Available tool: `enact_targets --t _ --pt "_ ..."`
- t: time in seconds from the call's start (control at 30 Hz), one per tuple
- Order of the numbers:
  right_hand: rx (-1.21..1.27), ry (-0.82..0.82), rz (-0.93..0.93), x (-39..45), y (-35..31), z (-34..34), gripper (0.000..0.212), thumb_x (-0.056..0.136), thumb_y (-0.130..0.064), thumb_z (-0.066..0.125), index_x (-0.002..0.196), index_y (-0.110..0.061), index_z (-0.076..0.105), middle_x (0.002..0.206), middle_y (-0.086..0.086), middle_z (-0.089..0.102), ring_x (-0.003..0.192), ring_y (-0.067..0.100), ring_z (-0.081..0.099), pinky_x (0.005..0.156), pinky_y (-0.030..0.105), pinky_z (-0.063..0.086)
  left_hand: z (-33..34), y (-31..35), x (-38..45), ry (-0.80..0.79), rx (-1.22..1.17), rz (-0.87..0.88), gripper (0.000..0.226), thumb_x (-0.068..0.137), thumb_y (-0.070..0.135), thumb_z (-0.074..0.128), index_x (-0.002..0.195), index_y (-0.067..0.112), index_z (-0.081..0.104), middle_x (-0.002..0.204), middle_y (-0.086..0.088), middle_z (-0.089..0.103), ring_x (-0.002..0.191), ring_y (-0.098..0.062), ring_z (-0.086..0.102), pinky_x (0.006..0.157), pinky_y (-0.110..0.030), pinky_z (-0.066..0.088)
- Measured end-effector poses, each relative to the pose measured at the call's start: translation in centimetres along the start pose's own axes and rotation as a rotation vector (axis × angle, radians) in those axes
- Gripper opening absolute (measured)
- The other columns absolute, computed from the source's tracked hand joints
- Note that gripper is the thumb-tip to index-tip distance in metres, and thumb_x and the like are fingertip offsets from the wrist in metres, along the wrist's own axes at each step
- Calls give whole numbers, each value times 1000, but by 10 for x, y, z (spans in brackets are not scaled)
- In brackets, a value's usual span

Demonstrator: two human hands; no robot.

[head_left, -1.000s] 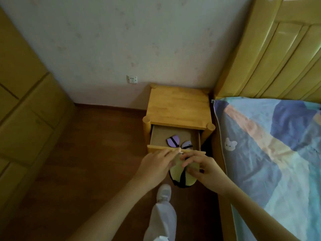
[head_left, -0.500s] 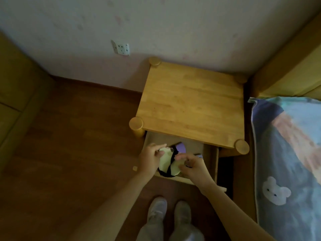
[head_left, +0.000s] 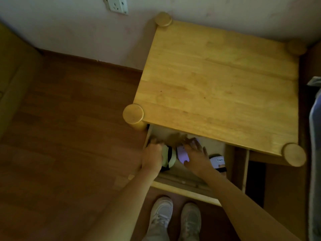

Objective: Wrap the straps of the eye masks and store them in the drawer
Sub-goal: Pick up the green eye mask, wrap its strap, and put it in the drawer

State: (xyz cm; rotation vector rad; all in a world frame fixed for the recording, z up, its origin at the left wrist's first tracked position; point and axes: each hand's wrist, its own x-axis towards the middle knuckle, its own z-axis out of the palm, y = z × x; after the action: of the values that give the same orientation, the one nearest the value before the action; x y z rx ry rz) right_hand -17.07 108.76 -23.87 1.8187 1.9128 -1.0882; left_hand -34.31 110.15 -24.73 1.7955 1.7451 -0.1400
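Observation:
The nightstand's drawer [head_left: 184,187] stands pulled out below the wooden top. Inside it at the left lies a pale green eye mask [head_left: 168,158] wrapped with a black strap, and my left hand [head_left: 152,158] rests on its left side. A purple eye mask [head_left: 182,153] lies in the middle of the drawer, and my right hand [head_left: 195,156] is spread over it with fingers apart. A white and black eye mask [head_left: 218,162] with lettering sits at the drawer's right end, partly behind my right wrist.
The wooden nightstand [head_left: 220,80] stands against the wall, with a socket [head_left: 116,5] above the skirting. Brown wooden floor [head_left: 69,136] lies to the left. A bed's edge [head_left: 315,136] is at the right. My white shoes [head_left: 175,216] stand in front of the drawer.
I have leaned closer over the nightstand. Both hands carried the green mask from in front of the drawer down into it, and my right hand moved off it onto the purple mask.

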Motion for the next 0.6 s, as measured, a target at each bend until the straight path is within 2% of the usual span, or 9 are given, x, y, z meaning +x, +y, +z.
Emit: enact_targets --t 0.03,0.1,0.17,0.23,0.27,0.33,0.4,0.47,0.6 --pt "-122 -64 3 3 2 -2 76 92 -18 52 151 -29 6 161 0 -1 148 32 -6 115 58 4 -1 0 1 -2 52 4 41 94 0 41 131 15 51 130 -12 50 113 -26 54 90 -34 47" --pt "-250 -146 11 5 9 -3 81 93 -20 51 150 -33 -5 161 0 -11 147 32 -11 113 62 0 -1 1 3 -16 171 -3 45 94 0 41 137 12 41 136 -14 41 121 -28 47 92 -34 45" --pt "-234 -171 14 3 14 -1 82 92 -19 53 150 -33 -4 161 1 -10 147 33 -5 113 62 13 1 -1 3 -40 237 -12 56 93 0 42 145 10 26 145 -16 29 129 -29 39 92 -34 43" --pt "-201 -181 6 -3 16 4 80 91 -19 55 151 -30 4 161 2 -3 145 35 8 106 53 36 4 -7 4 -86 242 -15 68 92 0 44 150 9 11 154 -18 14 137 -31 29 95 -35 43" --pt "-190 -187 4 -5 17 6 77 91 -20 55 150 -30 8 161 3 1 143 36 14 100 48 43 6 -9 4 -117 237 -6 72 92 1 45 151 10 5 157 -17 8 142 -31 21 101 -36 41" --pt "-166 -199 7 -11 16 6 72 91 -25 55 150 -30 13 160 2 7 140 35 22 97 44 46 3 -7 3 -172 238 3 74 93 7 47 151 11 0 159 -14 1 146 -29 10 110 -37 33" --pt "-128 -163 17 -17 16 2 69 90 -25 54 149 -29 18 159 1 12 136 34 29 94 43 47 -8 1 -1 -197 225 9 71 95 14 47 151 13 4 159 -12 2 146 -29 10 113 -37 28" --pt "-40 -72 35 -28 11 -12 62 90 -21 54 146 -26 27 156 3 21 130 33 40 90 42 50 -26 13 -7 -181 184 69 65 96 20 48 151 17 12 158 -8 12 144 -28 19 111 -37 31" --pt "181 90 49 -68 -7 -61 45 93 -22 51 137 -28 42 140 -2 47 115 22 55 81 34 49 -81 40 -32 -76 163 229 45 96 34 45 140 23 39 139 3 43 121 -19 48 87 -34 47"
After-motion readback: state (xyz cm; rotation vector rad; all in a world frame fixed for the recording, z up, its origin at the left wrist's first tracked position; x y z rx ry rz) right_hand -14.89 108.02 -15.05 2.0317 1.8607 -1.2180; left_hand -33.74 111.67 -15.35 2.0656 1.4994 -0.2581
